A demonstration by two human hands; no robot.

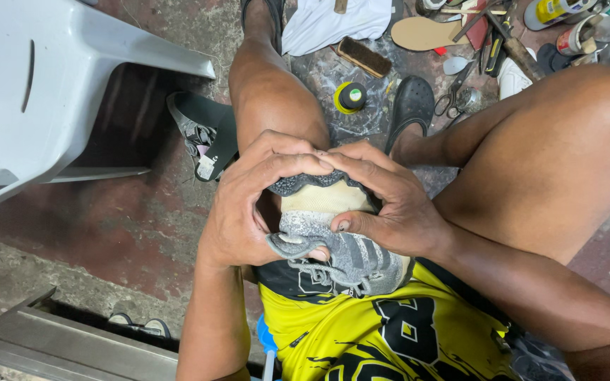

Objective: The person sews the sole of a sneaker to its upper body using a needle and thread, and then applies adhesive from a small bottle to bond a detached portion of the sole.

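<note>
Head view looked down on a seated person whose two hands met at the centre of the frame around a grey knit sneaker (347,257). That sneaker lay in the lap, against a yellow and black jersey (361,339), with its pale inner lining (323,201) facing up. At centre left, the left hand (248,208) was curled closed over the shoe's collar, fingers bent over the upper edge and thumb pressed on the grey fabric below. Just right of it, the right hand (390,204) gripped the other side of the opening, its fingers hooked over the rim and touching the left hand's fingertips. Across the upper frame, on the stained floor (128,226), lay a brush (363,56), a round black and yellow tin (351,97), a tan insole (425,33), scissors (453,95) and a black clog (411,106). A grey plastic chair (44,85) filled the upper left, with another dark shoe (206,134) just beside it.
</note>
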